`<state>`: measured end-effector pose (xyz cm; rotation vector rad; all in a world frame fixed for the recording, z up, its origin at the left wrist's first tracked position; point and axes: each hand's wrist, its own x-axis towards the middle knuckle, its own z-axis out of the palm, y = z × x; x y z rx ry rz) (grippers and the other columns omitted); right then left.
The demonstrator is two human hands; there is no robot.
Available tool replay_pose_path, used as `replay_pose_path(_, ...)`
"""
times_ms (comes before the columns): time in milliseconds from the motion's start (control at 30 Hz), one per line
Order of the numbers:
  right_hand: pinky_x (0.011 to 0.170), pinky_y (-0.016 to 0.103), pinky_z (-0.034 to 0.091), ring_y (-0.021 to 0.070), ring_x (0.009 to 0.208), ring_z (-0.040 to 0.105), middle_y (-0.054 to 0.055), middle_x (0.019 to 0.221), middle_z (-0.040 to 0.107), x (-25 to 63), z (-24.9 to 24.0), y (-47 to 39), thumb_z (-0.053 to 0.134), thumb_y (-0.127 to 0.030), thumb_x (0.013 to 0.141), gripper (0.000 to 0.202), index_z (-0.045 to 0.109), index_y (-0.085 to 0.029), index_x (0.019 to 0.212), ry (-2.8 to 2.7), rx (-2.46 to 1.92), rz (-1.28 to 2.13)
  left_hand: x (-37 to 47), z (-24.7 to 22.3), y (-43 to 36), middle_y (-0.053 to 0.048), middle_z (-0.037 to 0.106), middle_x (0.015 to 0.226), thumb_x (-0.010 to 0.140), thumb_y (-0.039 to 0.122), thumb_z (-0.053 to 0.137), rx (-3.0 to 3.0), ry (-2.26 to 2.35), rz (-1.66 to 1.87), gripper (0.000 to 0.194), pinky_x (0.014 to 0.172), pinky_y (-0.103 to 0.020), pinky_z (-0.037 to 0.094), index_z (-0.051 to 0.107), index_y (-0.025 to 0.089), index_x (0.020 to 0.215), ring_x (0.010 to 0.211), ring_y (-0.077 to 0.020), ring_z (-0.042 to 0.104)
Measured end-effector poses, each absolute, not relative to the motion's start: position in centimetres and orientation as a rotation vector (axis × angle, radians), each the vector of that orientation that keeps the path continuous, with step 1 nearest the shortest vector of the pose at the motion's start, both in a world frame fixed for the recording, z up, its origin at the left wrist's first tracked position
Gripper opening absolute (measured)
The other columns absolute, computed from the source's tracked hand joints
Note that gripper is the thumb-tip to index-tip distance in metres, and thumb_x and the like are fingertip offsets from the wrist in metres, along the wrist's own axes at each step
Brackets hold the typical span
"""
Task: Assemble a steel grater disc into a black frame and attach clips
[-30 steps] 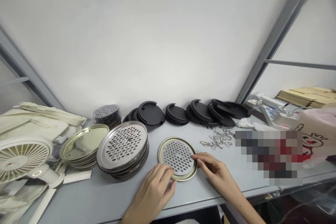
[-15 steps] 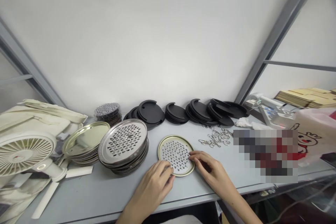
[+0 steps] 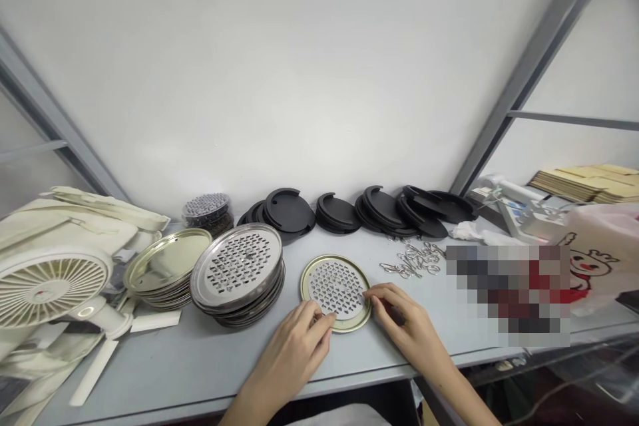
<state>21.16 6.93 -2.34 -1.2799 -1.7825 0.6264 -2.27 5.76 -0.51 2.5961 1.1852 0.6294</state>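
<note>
A round gold-rimmed tin lid lies flat on the table in front of me, with a silver perforated disc set inside its rim. At the lower left of the disc is my left hand, fingers curled and thumb and fingertip pinched near the edge; whether something small sits between them is hidden. My right hand grips the right edge, index fingertip on the disc and thumb by the rim. To the left stand a stack of similar silver perforated discs and a stack of plain gold lids.
Black round plates with raised partial rims line the wall. Loose metal clasps lie right of centre. A white fan and cream bags crowd the left. A printed plastic bag and thin wooden boards are at right.
The view has shifted slightly. My left fingertips have moved a little onto the disc's lower edge, and my right fingers have shifted slightly at the right rim.
</note>
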Motion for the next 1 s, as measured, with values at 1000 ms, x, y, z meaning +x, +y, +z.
replay_pose_path(1000, 0.088, 0.036, 0.049, 0.0230, 0.099, 0.059, 0.007, 0.102, 0.067, 20.7, -1.1, 6.5, 0.046, -0.029, 0.095, 0.026, 0.068, -0.025, 0.108, -2.001, -1.165, 0.724, -2.3, -0.5, 5.6, -0.005, 0.054, 0.096, 0.088, 0.015, 0.053, 2.563, 1.200, 0.661, 0.028, 0.079, -0.032, 0.053, 0.054, 0.022, 0.114, 0.086, -0.0180, 0.057)
